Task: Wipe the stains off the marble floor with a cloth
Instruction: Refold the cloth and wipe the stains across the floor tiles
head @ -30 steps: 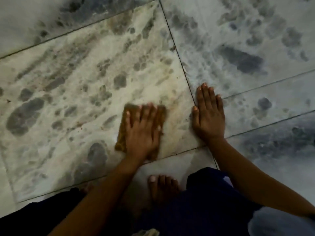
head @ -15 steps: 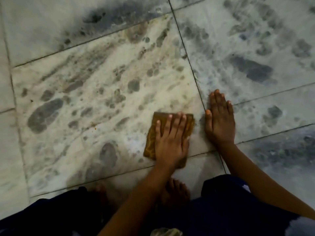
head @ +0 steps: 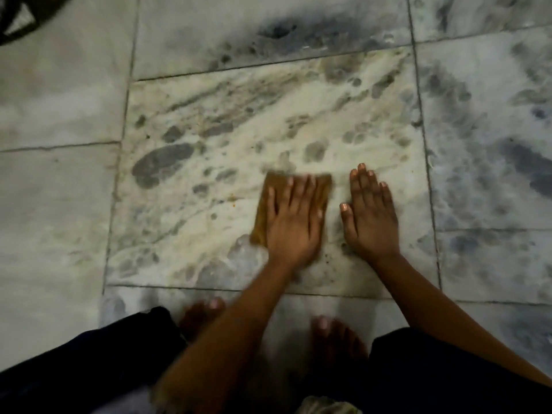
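Note:
A folded brown cloth [head: 264, 210] lies flat on the veined marble floor tile [head: 209, 121]. My left hand [head: 291, 222] presses on it with straight fingers and covers most of it. Just to the right of the cloth, my right hand [head: 370, 218] rests palm down on the bare tile with fingers straight, not touching the cloth. Small orange specks [head: 233, 201] sit on the tile just left of the cloth. The tile near the hands looks wet and smeared.
My bare feet [head: 331, 333] and dark trousers [head: 89, 363] are at the bottom edge. Grout seams [head: 424, 138] frame the tile. A dark object [head: 18, 19] shows at the top left corner. Grey-mottled tiles lie to the right.
Both hands and the cloth have slid left and farther from me, away from the right seam. My right hand has come off the seam and now rests wholly on the middle tile.

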The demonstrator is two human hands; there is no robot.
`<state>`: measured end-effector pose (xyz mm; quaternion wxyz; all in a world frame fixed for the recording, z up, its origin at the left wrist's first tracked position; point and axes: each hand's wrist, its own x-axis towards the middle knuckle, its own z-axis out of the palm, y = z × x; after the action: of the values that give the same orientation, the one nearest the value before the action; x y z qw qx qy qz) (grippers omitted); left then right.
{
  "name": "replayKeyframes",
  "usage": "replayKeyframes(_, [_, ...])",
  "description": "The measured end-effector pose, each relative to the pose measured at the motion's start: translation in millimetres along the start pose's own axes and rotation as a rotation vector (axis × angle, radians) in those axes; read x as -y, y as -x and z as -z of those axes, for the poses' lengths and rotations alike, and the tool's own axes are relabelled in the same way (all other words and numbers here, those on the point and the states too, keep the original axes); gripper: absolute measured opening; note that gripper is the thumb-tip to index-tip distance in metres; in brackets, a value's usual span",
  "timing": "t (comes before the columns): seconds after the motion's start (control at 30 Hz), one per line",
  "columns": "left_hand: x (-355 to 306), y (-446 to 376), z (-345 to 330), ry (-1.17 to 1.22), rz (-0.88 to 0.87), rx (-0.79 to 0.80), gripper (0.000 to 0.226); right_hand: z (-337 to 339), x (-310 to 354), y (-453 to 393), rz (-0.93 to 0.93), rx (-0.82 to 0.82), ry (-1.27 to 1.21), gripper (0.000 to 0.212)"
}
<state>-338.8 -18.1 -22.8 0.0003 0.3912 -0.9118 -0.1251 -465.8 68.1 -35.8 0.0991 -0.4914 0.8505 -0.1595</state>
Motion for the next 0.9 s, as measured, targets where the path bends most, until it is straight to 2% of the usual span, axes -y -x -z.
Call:
replayKeyframes(0.07, [9.7,64.0,-1.8,0.002,0.035,0.005,0.057,-4.7,12.7,-13.8,-0.014,0.019,-0.019,0.061])
replayKeyframes(0.13, [21.4,72.5,1.1,-0.004,0.028,0.02,0.057,-10.4,20.3,-19.2,-0.002,0.028,0.021,0.063])
replayKeyframes(0.2, [37.4,35.6,6.1,-0.044,0.065,0.034,0.058,-14.8,22.6,-21.3,0.002,0.04,0.038,0.063])
replayKeyframes(0.33, [95.5,-76.0,23.7,-0.081,0.29,-0.008,0.06,-14.8,21.1,-20.4,-0.008,0.045,0.027,0.063])
replayKeyframes(0.43, [143.8,-143.4,46.9,-0.06,0.367,0.043,0.056,-13.9,21.2,-20.0,-0.011,0.052,0.003,0.064])
replayKeyframes(0.5, [148.2,-142.8,49.4,-0.026,0.31,0.09,0.055,-14.3,20.8,-20.3,-0.013,0.039,0.006,0.064])
replayKeyframes(0.6, [118.3,-51.7,33.4,-0.066,0.153,0.082,0.06,-12.3,21.8,-20.7,-0.011,0.051,0.005,0.064])
replayKeyframes(0.7, [81.1,55.0,21.6,-0.144,-0.097,0.113,0.064,-11.7,21.9,-19.6,-0.007,0.059,0.011,0.065])
replayKeyframes(0.77, [82.1,58.1,20.5,-0.205,-0.299,0.153,0.066,-12.4,21.2,-20.1,-0.009,0.053,0.019,0.064])
replayKeyframes(0.83, [97.1,23.5,22.1,-0.217,-0.309,0.113,0.064,-13.5,21.5,-19.2,-0.003,0.053,0.022,0.064])
replayKeyframes(0.9, [122.3,-19.5,27.4,-0.208,-0.17,0.077,0.064,-14.1,22.7,-20.4,-0.003,0.056,0.022,0.064])
